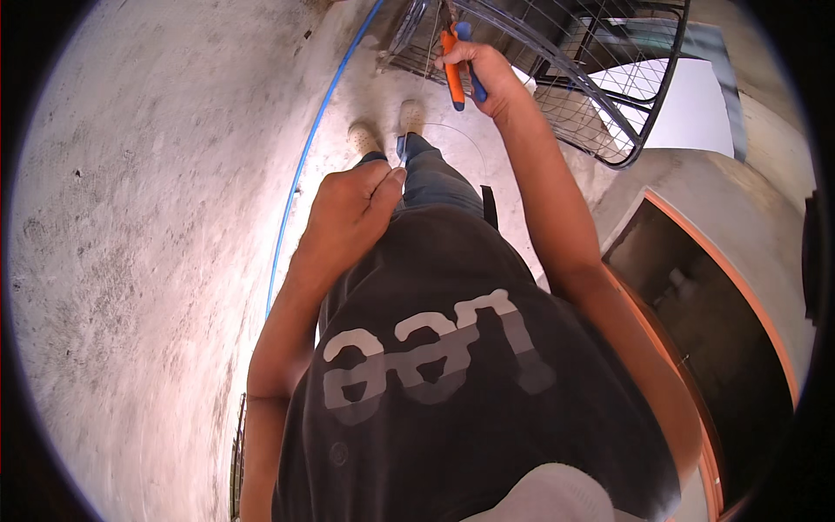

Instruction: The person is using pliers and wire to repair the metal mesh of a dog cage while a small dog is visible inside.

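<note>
My right hand is stretched forward and wrapped round pliers with orange and blue handles. The jaws of the pliers point away from me, beside a black wire-mesh rack, and their tips are hard to make out. Closer to my body, my left hand is closed, thumb pressed against the fingers. A thin wire seems to be pinched there; it arcs over the floor to the right of my legs. The exact grip is partly hidden by the back of the hand.
A blue hose or cable runs along the stained concrete floor on the left. White sheet material lies beyond the rack. On the right is an orange-framed dark opening. My light-coloured clogs stand near the rack.
</note>
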The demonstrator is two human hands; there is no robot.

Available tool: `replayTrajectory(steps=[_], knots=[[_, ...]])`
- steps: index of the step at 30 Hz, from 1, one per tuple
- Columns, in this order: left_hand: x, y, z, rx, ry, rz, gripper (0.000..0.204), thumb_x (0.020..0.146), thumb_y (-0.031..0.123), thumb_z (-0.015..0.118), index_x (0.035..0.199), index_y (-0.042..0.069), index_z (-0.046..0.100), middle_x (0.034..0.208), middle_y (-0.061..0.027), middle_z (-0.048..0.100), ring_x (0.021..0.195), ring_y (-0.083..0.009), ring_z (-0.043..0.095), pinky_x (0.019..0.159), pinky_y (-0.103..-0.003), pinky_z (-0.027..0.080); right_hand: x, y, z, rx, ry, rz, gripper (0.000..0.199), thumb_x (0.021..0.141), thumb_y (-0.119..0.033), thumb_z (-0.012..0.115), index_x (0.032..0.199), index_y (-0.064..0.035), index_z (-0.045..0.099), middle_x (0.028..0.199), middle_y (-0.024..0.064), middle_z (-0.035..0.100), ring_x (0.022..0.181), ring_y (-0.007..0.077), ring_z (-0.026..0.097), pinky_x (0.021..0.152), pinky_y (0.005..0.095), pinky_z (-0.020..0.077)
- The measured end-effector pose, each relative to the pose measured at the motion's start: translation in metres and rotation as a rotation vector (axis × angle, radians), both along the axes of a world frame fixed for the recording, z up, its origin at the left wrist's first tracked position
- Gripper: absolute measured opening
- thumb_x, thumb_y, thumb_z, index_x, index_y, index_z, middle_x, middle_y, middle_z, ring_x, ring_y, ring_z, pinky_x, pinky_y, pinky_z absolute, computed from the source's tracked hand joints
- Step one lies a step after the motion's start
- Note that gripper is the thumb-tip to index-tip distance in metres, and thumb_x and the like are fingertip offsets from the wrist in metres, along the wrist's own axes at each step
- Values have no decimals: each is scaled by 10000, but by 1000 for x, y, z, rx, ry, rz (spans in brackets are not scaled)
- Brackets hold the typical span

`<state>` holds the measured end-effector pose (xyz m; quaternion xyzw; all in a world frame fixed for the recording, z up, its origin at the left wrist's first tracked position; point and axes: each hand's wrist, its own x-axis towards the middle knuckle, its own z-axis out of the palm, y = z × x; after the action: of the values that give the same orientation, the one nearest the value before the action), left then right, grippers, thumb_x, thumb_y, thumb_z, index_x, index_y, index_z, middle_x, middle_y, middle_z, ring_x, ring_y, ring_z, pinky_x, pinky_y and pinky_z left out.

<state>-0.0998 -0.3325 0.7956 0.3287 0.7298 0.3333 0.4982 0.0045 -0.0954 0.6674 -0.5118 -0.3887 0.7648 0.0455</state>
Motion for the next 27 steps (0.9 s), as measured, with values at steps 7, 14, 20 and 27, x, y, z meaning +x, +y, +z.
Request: replayTrajectory(steps=[7,14,20,27], knots=[[-4,-13,-17,100,-96,-47,320,960,218,533,756,-29,528,587,-94,444,571,-139,406,561,-323,381,-8,-1,27,9,13,-70,360,800,-190,638,1114,-29,565,897,110,628,797,223,611,784,329,479],[-8,-37,-18,264,-64,-138,232,963,203,505,956,-13,589,750,-185,628,686,-289,627,670,-364,479,-39,45,72,597,-717,992,310,845,-307,532,930,-46,675,753,89,588,707,201,600,685,366,492],[-4,-36,7,351,-79,-290,304,951,206,484,1169,-1,529,905,-264,650,879,-428,639,804,-466,483,-75,67,85,1135,-910,2174,361,851,-260,496,1028,-34,714,1091,185,683,1052,329,645,859,458,516],[-3,-27,40,283,-111,-375,354,939,203,491,1201,-35,509,869,-287,646,883,-433,636,812,-473,477,-106,27,96,1349,-1199,2225,373,849,-344,532,1053,-101,729,1117,116,696,1038,293,659,827,470,522]])
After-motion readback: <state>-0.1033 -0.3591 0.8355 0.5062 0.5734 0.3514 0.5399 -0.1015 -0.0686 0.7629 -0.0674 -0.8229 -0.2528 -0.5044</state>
